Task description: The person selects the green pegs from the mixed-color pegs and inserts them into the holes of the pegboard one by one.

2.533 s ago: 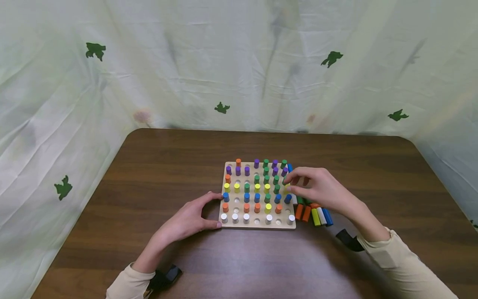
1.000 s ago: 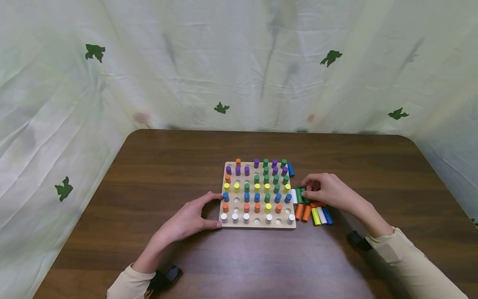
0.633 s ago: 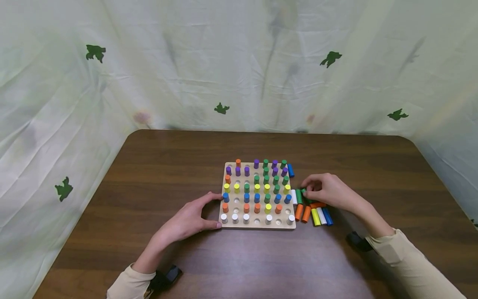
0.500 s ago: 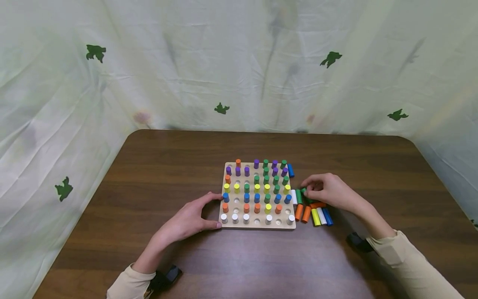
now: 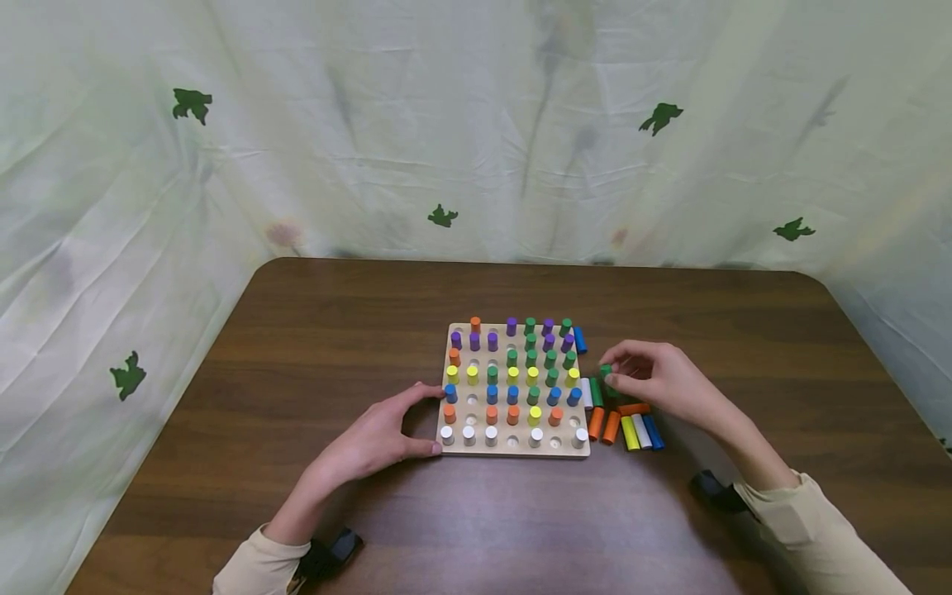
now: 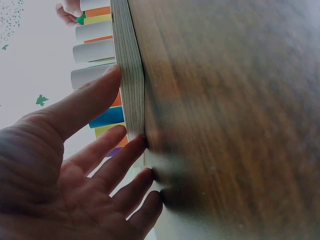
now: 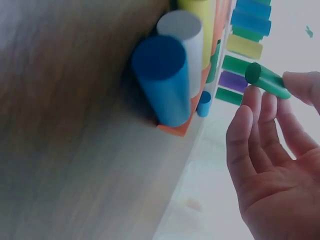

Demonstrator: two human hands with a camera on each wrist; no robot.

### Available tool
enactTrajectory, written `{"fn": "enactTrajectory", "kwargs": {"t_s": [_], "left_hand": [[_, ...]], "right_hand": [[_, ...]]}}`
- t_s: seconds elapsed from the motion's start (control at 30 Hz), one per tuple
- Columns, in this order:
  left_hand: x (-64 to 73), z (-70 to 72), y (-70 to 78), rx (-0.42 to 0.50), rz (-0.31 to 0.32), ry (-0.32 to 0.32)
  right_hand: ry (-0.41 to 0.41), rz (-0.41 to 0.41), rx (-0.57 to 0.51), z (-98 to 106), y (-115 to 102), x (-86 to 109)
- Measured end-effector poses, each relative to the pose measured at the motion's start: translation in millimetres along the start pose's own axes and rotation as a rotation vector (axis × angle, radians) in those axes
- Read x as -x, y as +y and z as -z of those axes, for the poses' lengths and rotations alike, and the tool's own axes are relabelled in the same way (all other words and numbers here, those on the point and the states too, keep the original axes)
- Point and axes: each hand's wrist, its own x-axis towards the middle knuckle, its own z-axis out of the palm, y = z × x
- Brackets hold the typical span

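My right hand pinches a green peg between thumb and fingers, just right of the pegboard. In the right wrist view the peg is tilted and raised over the table, with the right hand below and beside it. My left hand rests its thumb and fingertips against the left side of the wooden pegboard, near its front corner. Its fingers are fairly straight in the left wrist view, with the tips at the board's edge. Rows of coloured pegs stand upright in the board, with several holes bare.
Loose pegs lie right of the board: a white peg, a green one, orange ones, a yellow one and a blue one. Another blue peg lies by the far right corner. A brown table carries everything.
The right hand has left the yellow peg in the board's right column, moved to the loose pegs, and lifted a green one. The left hand has stayed at the board's side.
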Motion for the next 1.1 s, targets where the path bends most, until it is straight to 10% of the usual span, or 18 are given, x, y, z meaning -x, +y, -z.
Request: {"fn": "enactTrajectory", "kwargs": {"t_s": [1.1], "left_hand": [[-0.6, 0.0, 0.8, 0.003, 0.029, -0.005]], "right_hand": [[-0.051, 0.076, -0.104, -25.5, -18.0, 24.7]]}}
